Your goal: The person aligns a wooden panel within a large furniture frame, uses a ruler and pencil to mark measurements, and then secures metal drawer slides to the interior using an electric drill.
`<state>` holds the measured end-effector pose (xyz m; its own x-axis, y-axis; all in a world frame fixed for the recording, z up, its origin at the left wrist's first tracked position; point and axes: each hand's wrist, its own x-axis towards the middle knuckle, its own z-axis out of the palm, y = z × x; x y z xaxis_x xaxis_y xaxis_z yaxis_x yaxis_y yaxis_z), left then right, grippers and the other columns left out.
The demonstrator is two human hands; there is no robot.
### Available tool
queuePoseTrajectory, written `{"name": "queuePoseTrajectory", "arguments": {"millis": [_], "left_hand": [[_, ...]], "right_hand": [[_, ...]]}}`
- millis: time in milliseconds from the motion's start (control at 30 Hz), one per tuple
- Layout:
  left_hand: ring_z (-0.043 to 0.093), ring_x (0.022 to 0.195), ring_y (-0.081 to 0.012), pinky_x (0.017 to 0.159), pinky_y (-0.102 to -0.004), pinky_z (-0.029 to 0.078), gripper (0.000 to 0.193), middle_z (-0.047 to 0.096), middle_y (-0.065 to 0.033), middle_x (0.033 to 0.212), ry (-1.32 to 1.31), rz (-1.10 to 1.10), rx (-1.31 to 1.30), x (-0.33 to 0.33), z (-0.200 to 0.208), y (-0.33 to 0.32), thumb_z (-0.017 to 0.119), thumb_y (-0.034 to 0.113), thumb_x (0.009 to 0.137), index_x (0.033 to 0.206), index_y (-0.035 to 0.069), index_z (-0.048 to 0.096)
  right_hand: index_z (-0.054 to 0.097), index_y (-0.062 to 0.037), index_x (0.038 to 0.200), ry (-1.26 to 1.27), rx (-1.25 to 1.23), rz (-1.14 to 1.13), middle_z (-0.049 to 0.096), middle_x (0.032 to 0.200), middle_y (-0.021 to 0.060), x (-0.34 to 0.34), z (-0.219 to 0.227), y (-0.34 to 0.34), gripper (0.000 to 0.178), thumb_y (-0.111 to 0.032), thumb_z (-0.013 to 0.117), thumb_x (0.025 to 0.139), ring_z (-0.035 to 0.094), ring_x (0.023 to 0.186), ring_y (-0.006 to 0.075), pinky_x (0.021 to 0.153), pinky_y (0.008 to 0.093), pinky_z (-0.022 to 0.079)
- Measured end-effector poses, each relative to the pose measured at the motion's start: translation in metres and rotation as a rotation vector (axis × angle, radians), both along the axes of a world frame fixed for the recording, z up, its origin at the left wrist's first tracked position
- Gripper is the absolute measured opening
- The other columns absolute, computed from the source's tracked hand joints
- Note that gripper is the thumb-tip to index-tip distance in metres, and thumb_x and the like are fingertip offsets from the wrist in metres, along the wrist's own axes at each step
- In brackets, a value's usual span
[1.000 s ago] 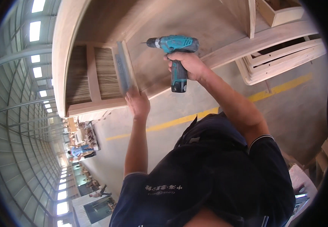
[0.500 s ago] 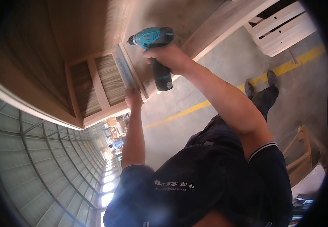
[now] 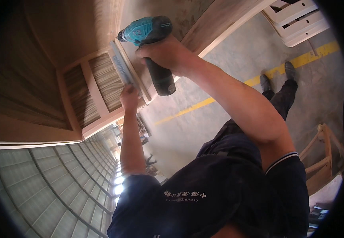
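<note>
My right hand (image 3: pixel 166 54) is wrapped round the grip of a teal and black cordless drill (image 3: pixel 142 31). The chuck points left, close to the far end of a silver metal drawer slide (image 3: pixel 121 66). Whether the bit touches anything cannot be seen. My left hand (image 3: pixel 129 98) is closed with its fingers on the slide's near end, against a wooden strip (image 3: pixel 134 73) inside a wooden cabinet (image 3: pixel 100 126). Just left of the slide is a framed panel (image 3: pixel 105 81) with dark wood grain.
A pale slatted wooden piece (image 3: pixel 302 24) stands at the upper right. A yellow line (image 3: pixel 255 81) crosses the concrete floor. A wooden frame (image 3: pixel 325 154) is at the lower right, and a paned wall (image 3: pixel 57 186) runs along the lower left.
The drill has moved up and left, bringing its chuck nearer the slide's far end. The view has shifted a little; my left hand stays at the slide's near end.
</note>
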<state>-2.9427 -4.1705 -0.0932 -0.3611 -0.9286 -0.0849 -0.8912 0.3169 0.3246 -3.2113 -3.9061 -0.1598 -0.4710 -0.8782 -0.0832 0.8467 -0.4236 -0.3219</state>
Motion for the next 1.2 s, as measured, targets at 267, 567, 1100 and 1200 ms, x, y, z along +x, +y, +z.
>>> {"name": "queuePoseTrajectory", "arguments": {"millis": [267,567,1100,1200], "left_hand": [[0.054,0.103,-0.0393,0.092,-0.0484,0.046,0.049,0.053,-0.0249,0.116,-0.094,-0.182,-0.552,0.018,-0.052,0.096,0.065,0.028,0.087,0.125,-0.002,0.055],[0.054,0.107,-0.0420,0.094,-0.0489,0.045,0.036,0.059,-0.0245,0.109,0.010,-0.021,-0.464,0.005,-0.045,0.107,0.059,0.017,0.085,0.115,-0.003,0.056],[0.059,0.107,-0.0418,0.096,-0.0485,0.047,0.043,0.069,-0.0223,0.104,0.435,0.307,0.053,-0.046,-0.020,0.149,0.071,0.035,0.081,0.105,0.000,0.069],[0.058,0.107,-0.0413,0.096,-0.0474,0.047,0.053,0.068,-0.0243,0.103,0.267,0.311,-0.410,-0.073,-0.060,0.166,0.075,0.040,0.075,0.107,-0.001,0.069]], "right_hand": [[0.063,-0.0072,0.087,0.104,0.002,0.034,0.062,0.075,0.0027,0.003,-0.006,-0.008,0.010,-0.010,0.071,0.082,0.059,0.067,0.0131,0.063,0.0305,0.048],[0.065,-0.0036,0.101,0.005,0.088,0.231,0.065,0.086,0.0043,-0.004,0.009,0.003,0.014,-0.013,0.069,0.091,0.062,0.075,0.0141,0.072,0.0318,0.052],[0.058,-0.0057,0.118,0.122,0.029,0.249,0.065,0.106,0.0063,-0.019,0.004,-0.003,0.027,-0.010,0.066,0.093,0.060,0.082,0.0132,0.076,0.0367,0.054],[0.056,-0.0055,0.118,0.107,0.068,0.298,0.063,0.107,0.0059,-0.012,0.004,-0.006,0.028,-0.010,0.067,0.092,0.060,0.083,0.0132,0.077,0.0367,0.053]]}}
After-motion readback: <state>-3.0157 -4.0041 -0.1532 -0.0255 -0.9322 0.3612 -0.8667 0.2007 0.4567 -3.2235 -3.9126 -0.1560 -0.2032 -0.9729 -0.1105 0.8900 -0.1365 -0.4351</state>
